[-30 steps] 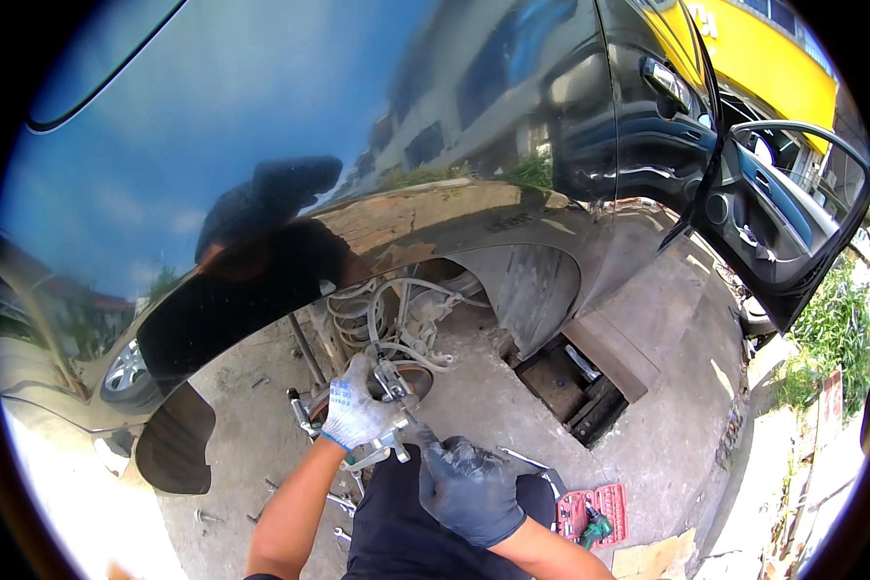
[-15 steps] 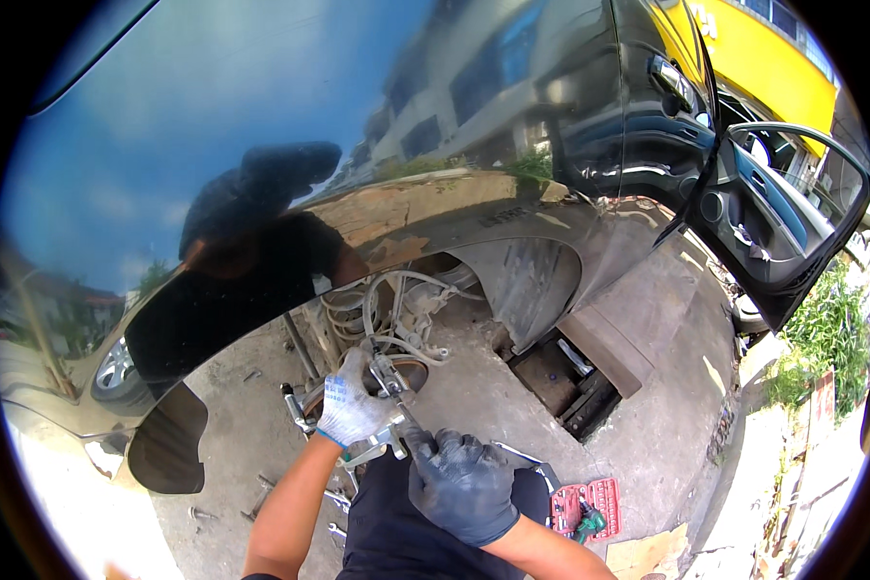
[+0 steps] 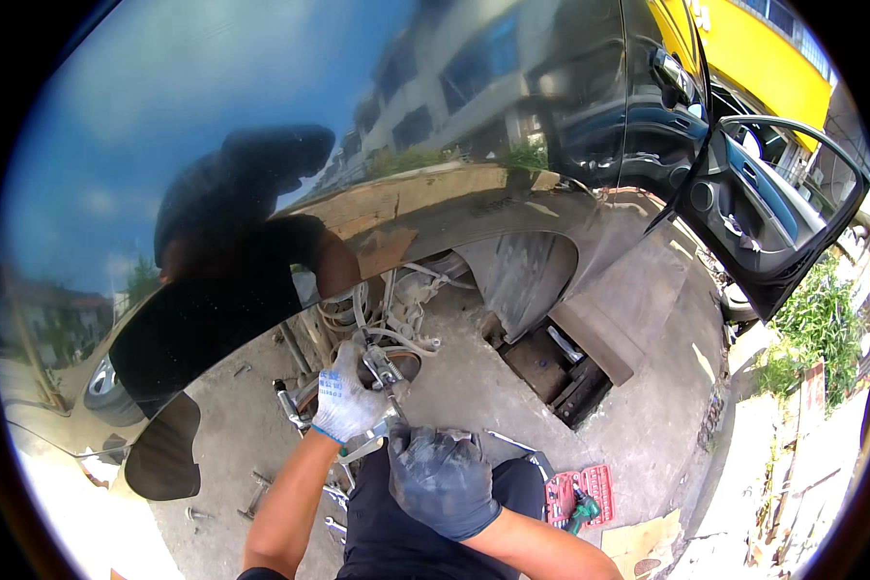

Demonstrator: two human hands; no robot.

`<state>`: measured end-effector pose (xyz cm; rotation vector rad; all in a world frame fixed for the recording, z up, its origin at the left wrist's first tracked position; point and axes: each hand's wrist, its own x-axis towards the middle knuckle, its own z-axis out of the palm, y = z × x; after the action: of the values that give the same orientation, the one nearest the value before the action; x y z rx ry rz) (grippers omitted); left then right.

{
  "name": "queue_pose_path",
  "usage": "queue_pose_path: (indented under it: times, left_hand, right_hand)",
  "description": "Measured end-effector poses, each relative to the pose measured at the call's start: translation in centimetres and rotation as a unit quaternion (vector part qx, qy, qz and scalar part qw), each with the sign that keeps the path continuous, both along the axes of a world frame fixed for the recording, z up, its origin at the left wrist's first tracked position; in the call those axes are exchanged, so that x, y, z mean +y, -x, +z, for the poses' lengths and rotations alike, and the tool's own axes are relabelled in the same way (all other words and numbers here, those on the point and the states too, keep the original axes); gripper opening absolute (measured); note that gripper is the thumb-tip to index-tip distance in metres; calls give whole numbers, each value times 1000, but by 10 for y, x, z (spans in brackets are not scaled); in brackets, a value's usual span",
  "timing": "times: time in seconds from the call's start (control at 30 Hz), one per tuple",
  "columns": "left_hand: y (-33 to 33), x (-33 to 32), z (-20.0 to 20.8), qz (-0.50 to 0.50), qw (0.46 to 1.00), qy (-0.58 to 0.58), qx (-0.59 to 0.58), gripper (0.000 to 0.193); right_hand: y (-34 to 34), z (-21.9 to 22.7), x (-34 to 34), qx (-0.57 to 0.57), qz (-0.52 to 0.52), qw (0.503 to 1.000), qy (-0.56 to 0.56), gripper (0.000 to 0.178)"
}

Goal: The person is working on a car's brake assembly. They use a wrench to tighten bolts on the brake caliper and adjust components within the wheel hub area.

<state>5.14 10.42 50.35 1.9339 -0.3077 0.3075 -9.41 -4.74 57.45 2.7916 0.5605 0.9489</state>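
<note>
My left hand [image 3: 346,398], in a white glove with blue print, is closed around a grey metal part [image 3: 384,365] beside a round brown disc [image 3: 408,364] in the wheel well. A thin rod-like piece [image 3: 394,402] runs from that part toward my right hand [image 3: 443,481]. In a dark grey glove, my right hand is curled into a fist at the rod's lower end, just above my knees; its fingers hide what it grips. A pale green-grey metal piece [image 3: 362,450] shows below my left wrist, partly covered.
The dark car fender [image 3: 261,193] arches close over my arms. A rectangular floor opening [image 3: 561,372] lies to the right. A red socket case [image 3: 590,493] with a green-handled tool stands near my right knee. Wrenches [image 3: 335,527] lie left of my legs. The car door [image 3: 773,213] hangs open.
My right hand has shifted slightly left, and its extended finger has drawn in around the rod's end. My left hand keeps its hold. The view has shifted a little.
</note>
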Motion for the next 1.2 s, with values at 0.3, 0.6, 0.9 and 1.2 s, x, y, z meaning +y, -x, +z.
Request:
queue_pose_path:
  times: [0.3,0.6,0.9,1.2]
  left_hand:
    - [-1,6,1,46,997,-23,50,61]
    - [11,10,10,11,984,133,115,53]
    - [4,15,-7,34,993,93,61,50]
    - [-1,16,-14,36,998,36,29,58]
  right_hand:
    - [-10,10,8,-25,25,999,19,26]
    - [-12,19,24,-13,28,999,33,28]
    - [-12,28,41,1,16,998,56,16]
    - [-17,36,48,-17,24,996,89,12]
